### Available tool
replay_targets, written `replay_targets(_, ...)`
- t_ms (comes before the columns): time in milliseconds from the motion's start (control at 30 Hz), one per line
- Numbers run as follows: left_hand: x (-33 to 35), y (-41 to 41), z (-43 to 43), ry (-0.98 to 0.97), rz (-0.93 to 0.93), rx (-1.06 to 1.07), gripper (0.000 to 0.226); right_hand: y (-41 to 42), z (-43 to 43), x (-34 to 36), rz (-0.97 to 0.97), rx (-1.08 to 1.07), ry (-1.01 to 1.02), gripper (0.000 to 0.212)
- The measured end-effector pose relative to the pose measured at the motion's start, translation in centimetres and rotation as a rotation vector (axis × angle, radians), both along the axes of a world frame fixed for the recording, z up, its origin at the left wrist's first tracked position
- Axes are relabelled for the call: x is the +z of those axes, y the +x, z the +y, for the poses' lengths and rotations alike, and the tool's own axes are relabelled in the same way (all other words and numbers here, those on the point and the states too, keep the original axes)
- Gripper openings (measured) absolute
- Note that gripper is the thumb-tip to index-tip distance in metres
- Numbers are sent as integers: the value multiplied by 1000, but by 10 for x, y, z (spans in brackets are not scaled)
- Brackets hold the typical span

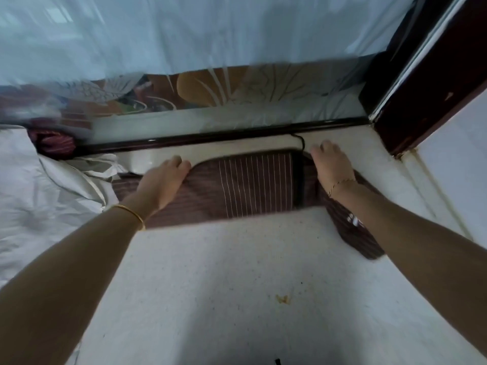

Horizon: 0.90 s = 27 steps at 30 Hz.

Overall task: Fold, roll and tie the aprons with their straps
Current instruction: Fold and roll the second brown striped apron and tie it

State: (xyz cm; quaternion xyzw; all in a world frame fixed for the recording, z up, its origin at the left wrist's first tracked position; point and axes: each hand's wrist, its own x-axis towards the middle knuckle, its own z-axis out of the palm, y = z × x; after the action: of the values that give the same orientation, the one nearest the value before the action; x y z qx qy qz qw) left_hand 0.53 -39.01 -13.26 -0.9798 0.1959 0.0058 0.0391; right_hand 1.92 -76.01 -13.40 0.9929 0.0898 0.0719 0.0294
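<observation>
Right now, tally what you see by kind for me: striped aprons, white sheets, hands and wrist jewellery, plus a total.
Maroon striped aprons: 2 (flat apron under the hands; bundled apron at far left, apparently the same fabric)
Sheets: 1 (white crumpled sheet)
Hands: 2 (left hand, right hand)
Wrist jewellery: 2 (gold bangle, chain bracelet)
Total: 7
</observation>
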Motion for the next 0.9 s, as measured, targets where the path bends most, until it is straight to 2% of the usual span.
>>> replay_targets(67,30,3,9,109,-198,-92,33,7,0,27,-257,104,-2,29)
replay_targets(100,39,0,12,163,-238,-134,37,6,0,36,-315,150,-14,30)
replay_targets(200,38,-23,17,291,-221,-250,40,-15,7,38,-314,274,-83,27)
replay_targets(267,17,-49,16,390,-65,-157,34,-46,16,10,-180,310,-122,31)
replay_targets(333,-15,-79,11,496,188,-1,33,-83,25,-31,-11,322,-121,40)
replay_targets(433,-48,-111,-1,497,606,159,50,-127,31,-74,244,328,-77,52)
replay_targets(500,-51,-112,-17,532,765,237,60,-143,32,-74,302,315,-41,50)
replay_targets(567,-46,-102,-44,547,815,268,48,-150,26,-70,375,298,31,36)
replay_targets(633,-39,-91,-79,424,754,275,42,-150,22,-62,454,268,118,32)
replay_targets(700,-38,-82,-119,129,607,259,45,-144,18,-51,419,217,200,34)
replay_targets(767,-39,-76,-158,-138,502,200,50,-128,14,-47,372,184,175,45)
replay_targets(833,-41,-72,-189,-201,495,120,57,-112,11,-43,402,117,110,58)
replay_targets(900,-47,-68,-206,-115,529,101,63,-102,7,-42,461,4,41,64)
